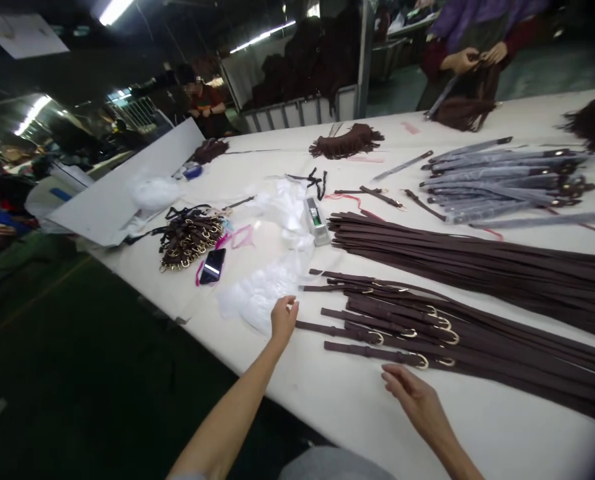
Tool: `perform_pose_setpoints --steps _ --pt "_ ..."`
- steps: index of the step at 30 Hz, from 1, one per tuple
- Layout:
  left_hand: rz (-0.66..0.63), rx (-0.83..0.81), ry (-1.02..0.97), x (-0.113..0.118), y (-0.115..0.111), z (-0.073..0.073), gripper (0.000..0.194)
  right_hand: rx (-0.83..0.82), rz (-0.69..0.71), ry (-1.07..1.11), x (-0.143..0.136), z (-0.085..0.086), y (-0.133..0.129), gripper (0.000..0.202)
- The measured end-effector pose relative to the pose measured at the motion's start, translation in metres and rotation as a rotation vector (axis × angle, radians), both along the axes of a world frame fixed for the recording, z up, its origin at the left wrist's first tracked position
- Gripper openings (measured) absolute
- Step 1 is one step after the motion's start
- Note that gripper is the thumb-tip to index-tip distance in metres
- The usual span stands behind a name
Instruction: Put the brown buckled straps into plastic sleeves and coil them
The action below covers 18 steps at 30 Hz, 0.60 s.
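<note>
Centrally on the white table [302, 370], lower right of frame: brown buckled straps [372, 307], laid side by side with gold buckles near their left ends. Left hand [282, 323] is at one strap end, fingers bent; cannot tell from where I stand whether it grips the strap. Right hand [415, 397] is released, fingers loosely curled just below the buckles, nothing visible in it.

Containers noted:
- Small grey box [320, 230], centre, open-topped; green item [314, 215] inside, identity unclear.
- Clear plastic sleeves [502, 179], upper right; dark straps inside, studded ends protruding.
- Thin clear plastic [257, 290], crumpled, left of the buckled straps; contents, if any, not distinguishable.
- Railed bin [302, 119], top centre, behind the table; dark brown heap [322, 57] above its rails.

Also: long plain straps [427, 253] lie beyond the buckled ones. Phone [212, 265] lies left of centre, just below a buckled bundle [190, 237]. Upper right, a person [477, 47] handles a fringed brown piece [460, 113].
</note>
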State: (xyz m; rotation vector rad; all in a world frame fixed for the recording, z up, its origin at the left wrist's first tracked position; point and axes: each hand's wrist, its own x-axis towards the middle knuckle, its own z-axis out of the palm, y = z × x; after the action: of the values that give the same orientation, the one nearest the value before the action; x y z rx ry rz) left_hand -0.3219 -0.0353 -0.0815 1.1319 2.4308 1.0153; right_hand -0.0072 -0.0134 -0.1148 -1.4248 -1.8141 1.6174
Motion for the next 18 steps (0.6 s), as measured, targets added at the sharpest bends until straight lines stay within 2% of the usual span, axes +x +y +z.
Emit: perform_pose_setpoints --steps 3,5,7,9,11,14,16,18 --pt "-0.082 0.065 0.051 -0.026 0.033 -0.004 0.020 0.010 0.025 -0.049 -0.022 0.004 -0.011 0.036" --pt "-0.159 0.110 0.057 -0.029 0.057 -0.009 0.019 0.030 0.044 -0.072 -0.038 0.010 -0.015 0.035" --pt "-0.222 0.150 0.042 -0.028 0.077 -0.012 0.010 0.059 0.071 -0.087 -0.053 0.018 -0.018 0.033" --pt "-0.262 0.186 0.010 -0.034 0.088 -0.013 0.011 0.097 0.096 -0.105 -0.066 0.026 -0.017 0.031" --pt "-0.262 0.231 -0.028 -0.054 0.090 -0.010 0.015 0.152 0.119 -0.131 -0.079 0.033 -0.012 0.030" --pt "-0.103 0.316 -0.070 -0.113 0.077 -0.001 0.009 0.286 0.212 -0.167 -0.106 0.041 0.003 0.027" --pt "0.103 0.364 -0.077 -0.157 0.060 0.002 0.023 0.389 0.315 -0.190 -0.136 0.041 0.015 0.025" --pt "0.284 0.386 -0.072 -0.188 0.039 0.000 0.029 0.451 0.404 -0.201 -0.175 0.037 0.024 0.022"
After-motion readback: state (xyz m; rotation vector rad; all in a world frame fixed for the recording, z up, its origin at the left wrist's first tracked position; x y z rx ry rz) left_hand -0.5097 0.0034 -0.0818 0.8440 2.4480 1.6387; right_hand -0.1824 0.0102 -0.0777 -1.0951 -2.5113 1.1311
